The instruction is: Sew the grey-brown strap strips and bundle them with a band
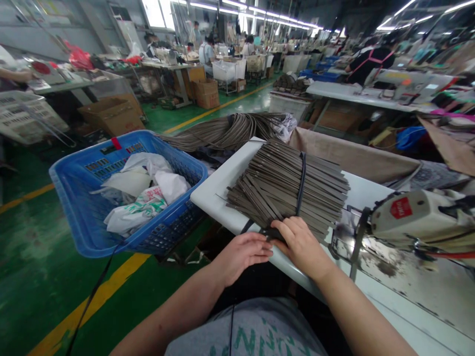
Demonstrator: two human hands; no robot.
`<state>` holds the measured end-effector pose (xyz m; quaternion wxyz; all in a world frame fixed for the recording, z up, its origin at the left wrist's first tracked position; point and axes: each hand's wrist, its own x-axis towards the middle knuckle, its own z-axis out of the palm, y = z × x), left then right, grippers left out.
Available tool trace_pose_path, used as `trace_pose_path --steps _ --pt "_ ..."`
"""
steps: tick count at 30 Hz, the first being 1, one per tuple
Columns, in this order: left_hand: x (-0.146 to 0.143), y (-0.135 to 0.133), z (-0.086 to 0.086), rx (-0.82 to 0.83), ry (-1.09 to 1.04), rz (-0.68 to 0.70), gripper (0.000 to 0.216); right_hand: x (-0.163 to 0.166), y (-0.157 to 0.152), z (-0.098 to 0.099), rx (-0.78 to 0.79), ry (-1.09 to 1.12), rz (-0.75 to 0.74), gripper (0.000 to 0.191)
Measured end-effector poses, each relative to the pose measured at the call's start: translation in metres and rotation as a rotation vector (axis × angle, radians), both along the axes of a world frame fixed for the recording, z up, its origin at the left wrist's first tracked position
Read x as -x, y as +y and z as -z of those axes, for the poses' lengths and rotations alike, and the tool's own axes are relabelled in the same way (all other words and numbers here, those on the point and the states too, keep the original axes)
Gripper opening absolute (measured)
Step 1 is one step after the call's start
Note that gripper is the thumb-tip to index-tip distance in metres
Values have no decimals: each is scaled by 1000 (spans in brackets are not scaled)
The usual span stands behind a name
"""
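Note:
A wide bundle of flat grey-brown strips (319, 183) lies on the white sewing table (215, 193), with a dark tie (301, 180) running across it. A few strips lie slanted over the others at the near side. My right hand (302, 244) is curled over the near edge of the bundle, its fingers closed on strip ends by the table edge. Close beside it, my left hand (245, 254) has its fingers stretched out towards the right thumb. Something dark lies between the two hands, partly hidden by the fingers.
On the left is a blue plastic basket (89, 237) with white plastic bags (137, 212) in it. A sewing machine (419, 217) stands right of the bundle. Behind the table lies a heap of long grey-brown cords (233, 128). Cardboard boxes (111, 113) and other people at machines are farther off.

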<state>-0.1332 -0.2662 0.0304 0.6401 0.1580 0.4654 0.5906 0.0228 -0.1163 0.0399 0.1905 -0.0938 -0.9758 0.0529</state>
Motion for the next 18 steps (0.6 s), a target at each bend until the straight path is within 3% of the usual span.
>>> trace_pose_path --steps 3,10,15,18 --pt "-17 13 8 25 -77 -106 25 -2 0 -2 82 28 1 21" --pt "-8 27 6 93 222 -137 19 -3 1 -6 283 114 29 8" --pt "-12 32 2 75 233 -130 9 0 2 -8 366 183 -7 21" --pt "-16 33 10 57 303 -109 20 -2 1 -13 483 255 -16 24"
